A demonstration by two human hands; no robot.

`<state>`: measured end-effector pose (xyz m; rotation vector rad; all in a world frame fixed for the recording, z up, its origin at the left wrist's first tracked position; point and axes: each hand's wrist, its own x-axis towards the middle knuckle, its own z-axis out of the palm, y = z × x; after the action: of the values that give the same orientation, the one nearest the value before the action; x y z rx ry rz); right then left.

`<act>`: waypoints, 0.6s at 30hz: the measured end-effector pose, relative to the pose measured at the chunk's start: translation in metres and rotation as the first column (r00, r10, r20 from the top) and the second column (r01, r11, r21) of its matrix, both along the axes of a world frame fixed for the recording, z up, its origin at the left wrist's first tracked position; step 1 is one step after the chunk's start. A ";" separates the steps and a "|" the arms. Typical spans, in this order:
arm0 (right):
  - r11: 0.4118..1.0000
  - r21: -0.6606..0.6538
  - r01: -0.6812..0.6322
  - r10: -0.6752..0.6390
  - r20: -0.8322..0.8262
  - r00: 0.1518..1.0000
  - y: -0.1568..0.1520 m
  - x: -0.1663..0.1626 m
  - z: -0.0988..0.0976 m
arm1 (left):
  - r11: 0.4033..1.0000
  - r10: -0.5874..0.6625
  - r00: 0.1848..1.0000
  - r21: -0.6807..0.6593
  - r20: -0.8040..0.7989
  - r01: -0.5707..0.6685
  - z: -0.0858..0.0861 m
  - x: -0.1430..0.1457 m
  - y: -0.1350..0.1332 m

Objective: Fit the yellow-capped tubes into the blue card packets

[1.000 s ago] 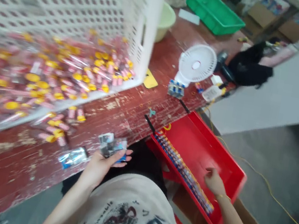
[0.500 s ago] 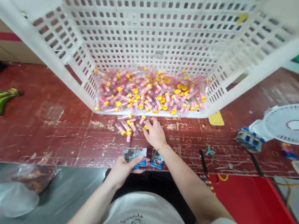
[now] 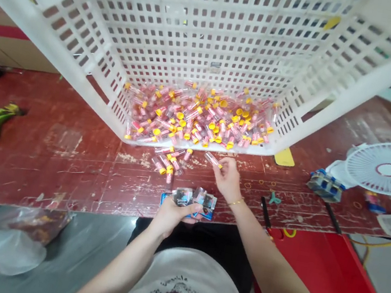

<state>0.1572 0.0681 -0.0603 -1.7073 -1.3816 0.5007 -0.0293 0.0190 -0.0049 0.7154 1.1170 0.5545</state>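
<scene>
- Right hand [image 3: 228, 178] pinches a small clear pink tube with a yellow cap [image 3: 213, 160] just over the scratched red-brown wooden tabletop [image 3: 64, 163].
- Left hand [image 3: 171, 214], nearer the body, grips glossy blue-black printed packets [image 3: 192, 198] at the tabletop's edge.
- Beyond both hands stands a tilted white perforated plastic crate [image 3: 213, 43]; below them is a grey floor [image 3: 94, 250].

I see a small clear tube [image 3: 213, 160] with pink contents and a yellow cap, pinched in my right grip [image 3: 229, 180]. It lies nearly level just above the desk [image 3: 65, 154], cap end toward the fingers. My left grip [image 3: 171, 215] holds a glossy printed packet [image 3: 183, 197], dark with blue edging, flat at the desk's near edge with the thumb across it. A second packet [image 3: 207, 200] of the same kind touches its right side; I cannot tell whether it is held or resting.
</scene>
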 end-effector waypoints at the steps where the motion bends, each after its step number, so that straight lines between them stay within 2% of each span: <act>1: 1.000 0.007 -0.019 0.020 -0.096 0.995 -0.006 0.006 0.010 | 1.000 0.005 1.000 0.012 -0.007 -0.005 -0.001 0.000 0.000; 3: 0.994 0.027 -0.105 0.109 -0.289 0.951 -0.023 0.019 0.034 | 0.999 -0.001 1.000 0.037 -0.023 0.002 -0.003 -0.001 0.000; 5: 0.973 0.063 -0.220 0.227 -0.380 0.897 -0.040 0.028 0.061 | 0.998 -0.026 0.999 0.054 -0.034 0.028 -0.006 0.001 0.000; 8: 0.939 0.070 -0.338 0.343 -0.284 0.895 -0.058 0.032 0.094 | 0.995 -0.060 0.997 0.074 -0.049 0.064 -0.009 0.004 0.000; 10: 0.918 0.044 -0.394 0.395 -0.191 0.899 -0.061 0.029 0.106 | 0.992 -0.084 0.994 0.091 -0.064 0.090 -0.011 0.006 0.000; 13: 0.875 -0.033 -0.484 0.476 -0.132 0.869 -0.055 0.026 0.109 | 0.987 -0.121 0.990 0.100 -0.077 0.129 -0.010 0.006 0.000; 16: 0.855 -0.073 -0.513 0.471 -0.304 0.828 -0.047 0.025 0.098 | 0.985 -0.155 0.987 0.077 -0.031 0.157 -0.006 0.006 -0.001; 18: 0.855 -0.084 -0.511 0.427 -0.443 0.788 -0.047 0.023 0.087 | 0.986 -0.163 0.985 0.028 0.062 0.162 -0.003 0.008 -0.002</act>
<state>0.1806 0.0212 0.0267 -1.2800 -1.4700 1.2497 -0.0217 0.0172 -0.0081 0.7957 0.9841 0.4489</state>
